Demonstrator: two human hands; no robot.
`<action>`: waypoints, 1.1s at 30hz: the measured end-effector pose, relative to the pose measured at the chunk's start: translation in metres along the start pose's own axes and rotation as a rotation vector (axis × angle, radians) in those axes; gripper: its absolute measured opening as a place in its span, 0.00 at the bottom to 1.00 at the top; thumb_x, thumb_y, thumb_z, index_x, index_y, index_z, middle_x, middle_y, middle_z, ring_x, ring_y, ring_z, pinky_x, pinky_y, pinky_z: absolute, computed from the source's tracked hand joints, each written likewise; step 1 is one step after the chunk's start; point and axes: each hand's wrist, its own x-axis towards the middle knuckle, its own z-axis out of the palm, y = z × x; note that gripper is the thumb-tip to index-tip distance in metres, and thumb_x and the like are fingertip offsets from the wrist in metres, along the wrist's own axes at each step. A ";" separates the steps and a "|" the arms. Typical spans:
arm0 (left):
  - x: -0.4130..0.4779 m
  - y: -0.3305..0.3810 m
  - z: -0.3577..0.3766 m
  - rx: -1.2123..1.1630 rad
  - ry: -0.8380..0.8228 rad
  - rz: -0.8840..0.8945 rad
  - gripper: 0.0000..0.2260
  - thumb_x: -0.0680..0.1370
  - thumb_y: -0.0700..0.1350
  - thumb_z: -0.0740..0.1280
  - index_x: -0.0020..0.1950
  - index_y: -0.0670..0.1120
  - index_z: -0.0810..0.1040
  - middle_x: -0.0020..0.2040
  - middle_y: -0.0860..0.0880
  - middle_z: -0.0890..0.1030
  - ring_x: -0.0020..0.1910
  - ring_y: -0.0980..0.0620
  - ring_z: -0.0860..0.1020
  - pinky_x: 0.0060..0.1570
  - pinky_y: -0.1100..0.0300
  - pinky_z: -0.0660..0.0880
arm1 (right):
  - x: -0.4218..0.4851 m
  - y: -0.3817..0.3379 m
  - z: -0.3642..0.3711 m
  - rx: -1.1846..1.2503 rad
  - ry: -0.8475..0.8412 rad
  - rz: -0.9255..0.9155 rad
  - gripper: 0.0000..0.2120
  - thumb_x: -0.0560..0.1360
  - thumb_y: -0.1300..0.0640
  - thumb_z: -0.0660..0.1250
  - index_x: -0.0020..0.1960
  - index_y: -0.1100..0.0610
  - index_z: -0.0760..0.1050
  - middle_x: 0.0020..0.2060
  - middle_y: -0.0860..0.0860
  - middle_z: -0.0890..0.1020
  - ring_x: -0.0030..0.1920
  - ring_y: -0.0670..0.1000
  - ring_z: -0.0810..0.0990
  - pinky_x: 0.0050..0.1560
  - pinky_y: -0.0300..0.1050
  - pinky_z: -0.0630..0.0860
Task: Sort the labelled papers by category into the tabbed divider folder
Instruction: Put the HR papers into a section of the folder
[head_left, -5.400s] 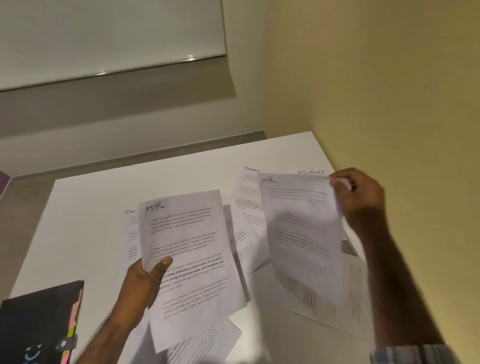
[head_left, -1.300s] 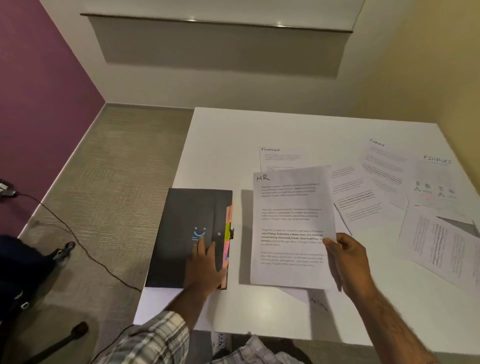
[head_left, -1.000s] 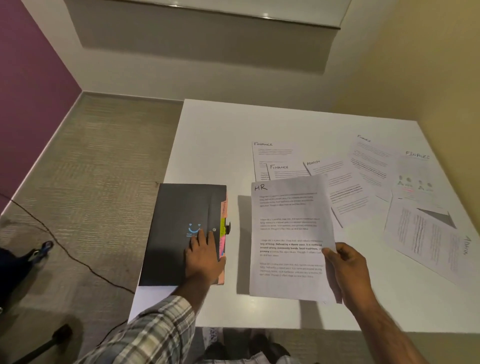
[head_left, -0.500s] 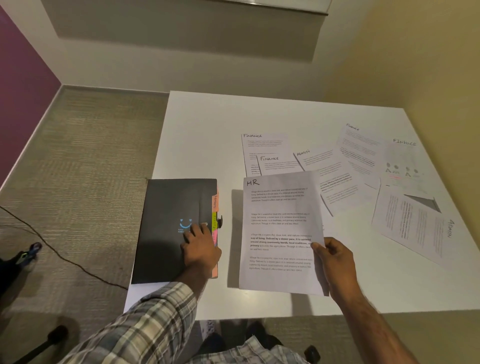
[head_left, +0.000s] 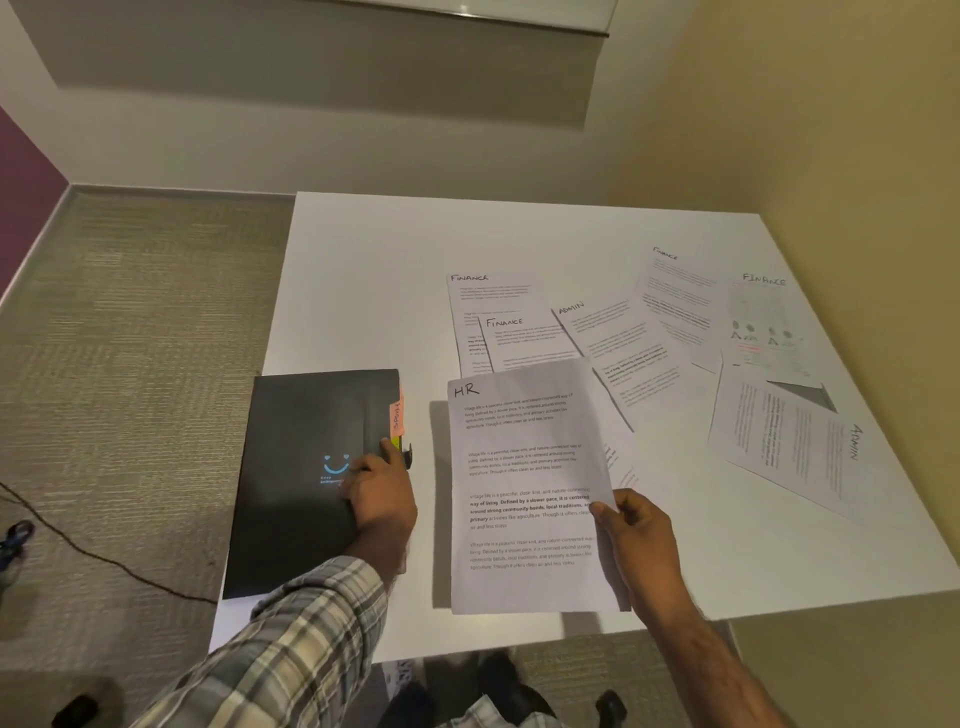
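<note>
The HR sheet is covering the lower parts of the rear FINANCE sheet and the front FINANCE sheet, and one corner of the ADMIN sheet. A further sheet is showing only a sliver beside its right edge, with the label hidden.

The right hand is hiding its fingers behind the HR sheet; only the thumb is showing.

The left hand is masking the tabs of the folder below the orange tab.

Body text on every sheet is appearing too small to read. The graphics on the far FINANCE sheet are appearing washed out.

The plaid sleeve and the right forearm are running off the bottom edge. A cable is running off the left edge.
</note>
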 end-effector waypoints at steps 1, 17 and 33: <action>0.005 0.002 -0.004 0.007 -0.004 -0.002 0.34 0.80 0.46 0.63 0.81 0.40 0.50 0.69 0.31 0.70 0.59 0.35 0.80 0.50 0.47 0.82 | 0.000 0.001 -0.002 -0.005 0.004 0.001 0.05 0.81 0.61 0.68 0.48 0.58 0.82 0.41 0.51 0.88 0.43 0.55 0.87 0.42 0.46 0.82; -0.003 -0.051 -0.042 -0.757 -0.071 -0.119 0.03 0.78 0.36 0.65 0.47 0.42 0.78 0.45 0.44 0.81 0.39 0.49 0.80 0.38 0.54 0.81 | 0.005 0.000 0.026 0.147 0.107 0.007 0.05 0.81 0.62 0.67 0.48 0.59 0.81 0.44 0.54 0.87 0.46 0.55 0.86 0.42 0.43 0.80; -0.039 -0.088 -0.073 -1.095 0.085 -0.032 0.05 0.78 0.35 0.70 0.52 0.42 0.79 0.47 0.47 0.81 0.38 0.58 0.79 0.31 0.70 0.73 | -0.005 -0.030 0.152 -0.175 0.026 -0.221 0.08 0.82 0.58 0.61 0.45 0.55 0.76 0.38 0.46 0.80 0.34 0.44 0.75 0.31 0.35 0.65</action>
